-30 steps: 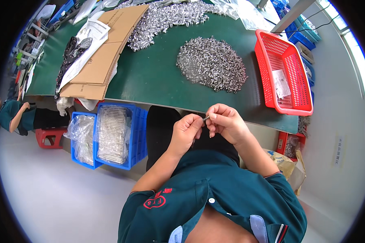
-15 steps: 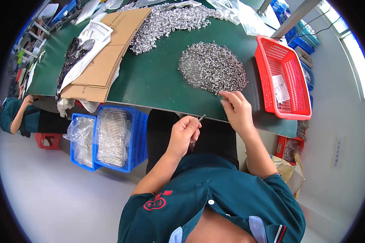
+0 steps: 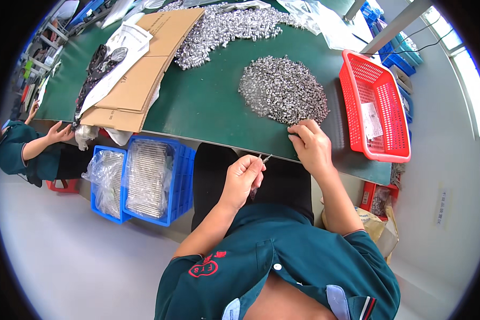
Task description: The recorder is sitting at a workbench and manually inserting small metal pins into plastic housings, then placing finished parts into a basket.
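Observation:
My left hand (image 3: 241, 178) is closed round a slim pointed metal tool (image 3: 268, 158), held over my lap just off the table's near edge. Its thin tip sticks out past the thumb, and a dark end shows below the fingers; its exact kind is unclear. My right hand (image 3: 312, 146) rests at the near side of a round pile of small silvery metal rings (image 3: 285, 88). Thumb and forefinger come together there; whatever lies between them is too small to make out.
A red plastic basket (image 3: 348, 101) stands right of the pile on the green table (image 3: 197, 101). Farther back spreads a larger heap of shiny metal pieces (image 3: 232, 26). Flattened cardboard (image 3: 138, 69) lies at left. Blue crates (image 3: 184, 178) stand below, near a co-worker's arm (image 3: 42, 144).
My right thumb and forefinger have drawn together beside the pile. The left hand stays nearly in place, its tool turned slightly. At far left, the co-worker's arm has shifted.

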The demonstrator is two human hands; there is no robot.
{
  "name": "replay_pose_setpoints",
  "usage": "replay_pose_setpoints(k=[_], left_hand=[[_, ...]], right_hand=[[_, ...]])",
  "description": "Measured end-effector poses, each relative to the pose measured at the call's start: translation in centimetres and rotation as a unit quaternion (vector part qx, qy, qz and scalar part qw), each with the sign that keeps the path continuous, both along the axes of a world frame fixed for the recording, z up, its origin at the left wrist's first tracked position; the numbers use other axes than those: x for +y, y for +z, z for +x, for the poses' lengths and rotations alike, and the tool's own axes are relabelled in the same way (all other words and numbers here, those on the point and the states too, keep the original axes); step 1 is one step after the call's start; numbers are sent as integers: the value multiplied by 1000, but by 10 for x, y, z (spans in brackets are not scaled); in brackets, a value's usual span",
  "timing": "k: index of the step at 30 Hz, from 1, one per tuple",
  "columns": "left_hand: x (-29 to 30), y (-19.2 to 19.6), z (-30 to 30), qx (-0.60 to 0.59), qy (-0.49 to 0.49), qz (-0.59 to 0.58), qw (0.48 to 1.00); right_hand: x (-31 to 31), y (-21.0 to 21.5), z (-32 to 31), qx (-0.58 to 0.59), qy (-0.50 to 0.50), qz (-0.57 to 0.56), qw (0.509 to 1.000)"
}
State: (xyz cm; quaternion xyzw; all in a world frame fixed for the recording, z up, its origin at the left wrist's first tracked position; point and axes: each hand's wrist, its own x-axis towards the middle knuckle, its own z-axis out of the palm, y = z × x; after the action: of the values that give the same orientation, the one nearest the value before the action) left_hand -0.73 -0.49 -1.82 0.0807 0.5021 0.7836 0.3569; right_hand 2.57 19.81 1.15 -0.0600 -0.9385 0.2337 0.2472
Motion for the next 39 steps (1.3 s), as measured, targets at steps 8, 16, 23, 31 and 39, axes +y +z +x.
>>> replay_pose_setpoints(k=[8,16,23,31,39], left_hand=[[0,0,4,7,0,-8,1000],[0,1,3,9,-6,-19,1000],[-1,4,-4,15,-2,-12,1000],[0,-7,7,10,-3,12,1000],[3,-4,5,39,-1,-15,999]], right_hand=[[-4,4,1,-13,-25,-37,999],[-4,2,-4,-28,-37,-16,999],[-9,6,-12,-32,-44,-47,997],[-11,2,-1,26,-13,3,1000],[-29,15,18,-100,23,-569,816]])
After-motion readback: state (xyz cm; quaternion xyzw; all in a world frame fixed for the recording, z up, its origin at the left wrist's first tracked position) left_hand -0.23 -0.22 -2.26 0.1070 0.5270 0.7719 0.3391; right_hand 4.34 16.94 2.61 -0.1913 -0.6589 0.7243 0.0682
